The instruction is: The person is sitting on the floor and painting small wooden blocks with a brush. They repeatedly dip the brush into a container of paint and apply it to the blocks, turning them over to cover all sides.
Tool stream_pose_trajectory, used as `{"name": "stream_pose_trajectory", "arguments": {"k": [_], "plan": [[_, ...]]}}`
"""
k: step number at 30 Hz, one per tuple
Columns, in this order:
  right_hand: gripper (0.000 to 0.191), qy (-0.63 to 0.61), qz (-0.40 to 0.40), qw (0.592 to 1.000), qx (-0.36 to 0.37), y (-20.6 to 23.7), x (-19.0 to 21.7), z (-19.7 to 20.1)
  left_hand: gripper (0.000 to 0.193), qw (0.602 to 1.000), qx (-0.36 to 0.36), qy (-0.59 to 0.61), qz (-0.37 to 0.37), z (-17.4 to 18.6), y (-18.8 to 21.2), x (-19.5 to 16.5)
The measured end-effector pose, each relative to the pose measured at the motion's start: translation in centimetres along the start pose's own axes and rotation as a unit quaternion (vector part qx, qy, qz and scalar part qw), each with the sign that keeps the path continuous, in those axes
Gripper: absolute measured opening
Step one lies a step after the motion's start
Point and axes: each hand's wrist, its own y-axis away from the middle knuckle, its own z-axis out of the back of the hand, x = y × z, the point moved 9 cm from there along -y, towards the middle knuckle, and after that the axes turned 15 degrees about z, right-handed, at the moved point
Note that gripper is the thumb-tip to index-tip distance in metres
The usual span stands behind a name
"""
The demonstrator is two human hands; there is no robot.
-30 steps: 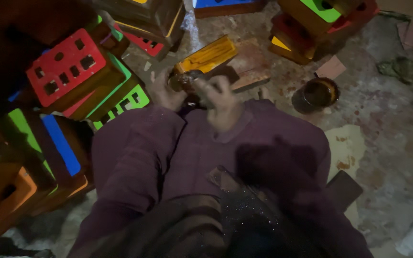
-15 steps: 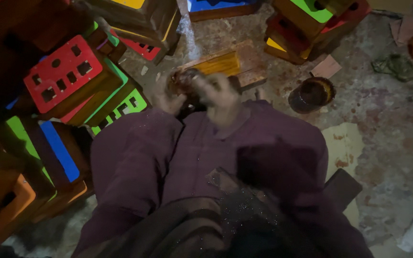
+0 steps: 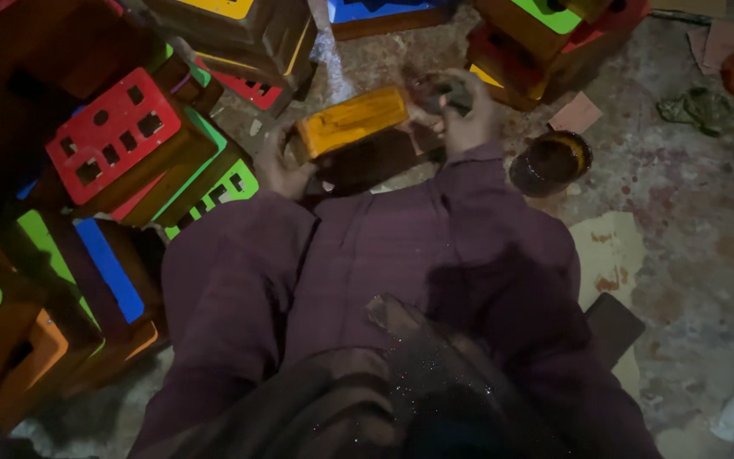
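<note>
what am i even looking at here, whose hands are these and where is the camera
The camera sits on a person's head and looks down, so you see their own lap in purple clothing and both bare hands. There is no machine. The left hand grips one end of an orange-yellow block, a small wooden box shape. The right hand is at the other end and holds something dark, perhaps a rag or brush; it is too dim to tell. On the stained floor to the right stands a round tin of dark liquid. To the left and above lie piled painted boxes in red, green, blue and orange.
</note>
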Motion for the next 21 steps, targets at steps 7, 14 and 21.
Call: {"name": "stream_pose_trajectory", "arguments": {"k": [7,14,21], "plan": [[0.055,0.227,0.227,0.933,0.161,0.3,6.7,-0.4,0.091,0.996,-0.062,-0.036,0.050,1.1,-1.6,2.7],[0.055,0.142,0.181,0.969,0.095,-1.1,6.0,2.3,0.102,0.997,0.057,-0.034,0.042,2.3,-5.0,-2.1],[0.057,0.214,0.242,0.943,0.083,-1.1,6.7,1.8,0.116,0.876,0.086,-0.473,0.026,-7.0,-10.1,-9.7]]}}
